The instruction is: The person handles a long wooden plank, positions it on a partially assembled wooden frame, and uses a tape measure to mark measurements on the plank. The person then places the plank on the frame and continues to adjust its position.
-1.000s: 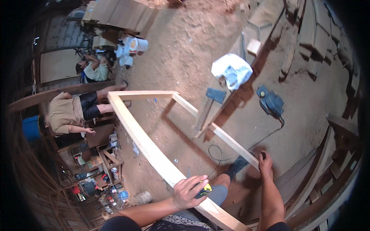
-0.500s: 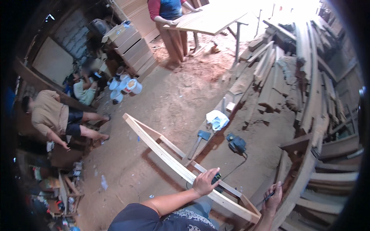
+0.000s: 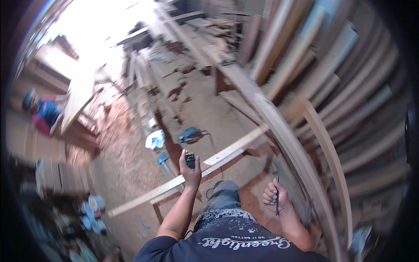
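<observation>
Left hand [image 3: 190, 169]: fingers are wrapped around a small dark tape measure [image 3: 190, 160], held upright above a long pale wooden rail [image 3: 183, 180] that runs across the frame. Right hand [image 3: 276, 198]: fingers are curled shut on a thin dark pencil [image 3: 277, 196], held upright near the knee. A curved wooden frame [image 3: 325, 144] is seen just right of that hand. A blue power tool [image 3: 190, 135] with cord is found on the sawdust floor [image 3: 131, 161] beyond the rail, beside a pale cloth [image 3: 155, 139].
</observation>
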Tool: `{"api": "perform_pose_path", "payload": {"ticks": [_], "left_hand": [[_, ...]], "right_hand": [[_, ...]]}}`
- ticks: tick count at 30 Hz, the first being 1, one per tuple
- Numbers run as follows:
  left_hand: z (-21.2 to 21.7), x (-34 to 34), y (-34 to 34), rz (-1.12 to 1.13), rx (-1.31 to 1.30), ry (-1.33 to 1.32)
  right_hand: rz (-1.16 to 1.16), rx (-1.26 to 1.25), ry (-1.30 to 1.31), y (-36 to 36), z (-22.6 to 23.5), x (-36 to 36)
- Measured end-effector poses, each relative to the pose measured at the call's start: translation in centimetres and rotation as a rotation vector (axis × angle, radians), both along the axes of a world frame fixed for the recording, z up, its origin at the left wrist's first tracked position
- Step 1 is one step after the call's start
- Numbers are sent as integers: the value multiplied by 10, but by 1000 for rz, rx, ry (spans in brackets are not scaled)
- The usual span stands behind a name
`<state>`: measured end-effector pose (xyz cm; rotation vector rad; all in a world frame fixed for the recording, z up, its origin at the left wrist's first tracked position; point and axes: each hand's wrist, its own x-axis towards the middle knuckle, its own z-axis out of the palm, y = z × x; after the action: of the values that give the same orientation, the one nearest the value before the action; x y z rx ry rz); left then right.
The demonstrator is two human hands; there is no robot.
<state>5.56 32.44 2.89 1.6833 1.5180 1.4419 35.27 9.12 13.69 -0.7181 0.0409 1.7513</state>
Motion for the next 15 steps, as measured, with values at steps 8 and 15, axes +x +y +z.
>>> {"api": "perform_pose_path", "payload": {"ticks": [8, 15], "left_hand": [[80, 92, -75, -920, -519, -219], [104, 92, -157, -1412, -1067, -3]], "right_hand": [[-853, -436, -198, -118, 5, -39], [-946, -474, -449, -111, -43, -147]]}}
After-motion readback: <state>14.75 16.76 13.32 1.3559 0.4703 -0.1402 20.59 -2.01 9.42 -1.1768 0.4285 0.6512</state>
